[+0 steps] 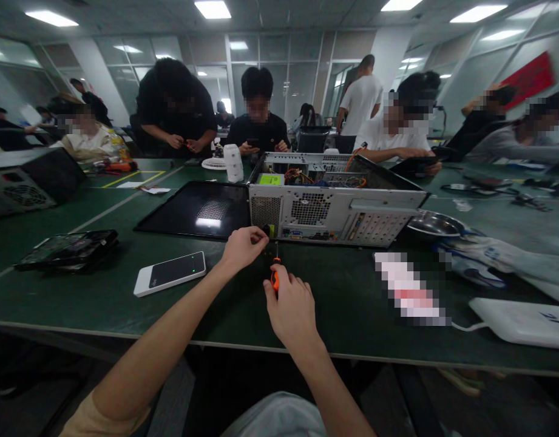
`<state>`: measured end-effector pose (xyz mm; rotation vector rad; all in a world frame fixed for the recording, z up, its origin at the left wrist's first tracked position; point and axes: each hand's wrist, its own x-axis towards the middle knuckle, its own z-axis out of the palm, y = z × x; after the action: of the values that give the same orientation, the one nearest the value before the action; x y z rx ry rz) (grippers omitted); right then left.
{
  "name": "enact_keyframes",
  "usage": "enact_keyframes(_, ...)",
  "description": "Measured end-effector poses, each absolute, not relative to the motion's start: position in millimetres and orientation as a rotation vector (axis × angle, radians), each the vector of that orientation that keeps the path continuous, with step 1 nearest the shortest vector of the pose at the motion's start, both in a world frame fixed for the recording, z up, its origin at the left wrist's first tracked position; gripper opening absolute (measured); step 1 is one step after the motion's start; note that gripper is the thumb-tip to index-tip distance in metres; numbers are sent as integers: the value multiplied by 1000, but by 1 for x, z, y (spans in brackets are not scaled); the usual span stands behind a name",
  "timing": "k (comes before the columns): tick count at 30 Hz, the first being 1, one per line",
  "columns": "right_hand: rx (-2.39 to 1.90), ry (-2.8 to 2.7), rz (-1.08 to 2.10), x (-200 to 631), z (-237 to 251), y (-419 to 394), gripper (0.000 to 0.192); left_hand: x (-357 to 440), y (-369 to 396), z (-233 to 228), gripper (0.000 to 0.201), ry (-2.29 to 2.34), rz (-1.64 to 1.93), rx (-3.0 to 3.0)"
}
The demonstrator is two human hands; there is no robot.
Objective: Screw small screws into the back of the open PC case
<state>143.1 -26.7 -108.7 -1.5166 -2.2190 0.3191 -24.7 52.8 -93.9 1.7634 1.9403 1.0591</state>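
Observation:
An open computer case [338,206] lies on its side on the green table, its back panel with fan grille and ports facing me. My right hand [292,303] is closed around an orange and black screwdriver [276,276], whose thin shaft points at the lower edge of the case. Close to the case's lower left corner, my left hand [246,246] has its thumb and fingertips pinched together. What those fingertips hold, if anything, is too small to make out. Beside the case, on the left, lies a black side panel [201,209].
A white device with a dark screen [172,273] and a dark circuit-board part [67,249] lie to the left. Rightward are a metal bowl [438,224], plastic bags [479,267] and a white cabled device [525,321]. Behind the case stands a white cylinder [233,164]; people sit beyond.

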Motion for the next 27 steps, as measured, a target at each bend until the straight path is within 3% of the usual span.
enact_keyframes(27, -1608, -2237, 272, 141, -104, -24, 37, -25, 48, -91, 31, 2036, 527, 2009)
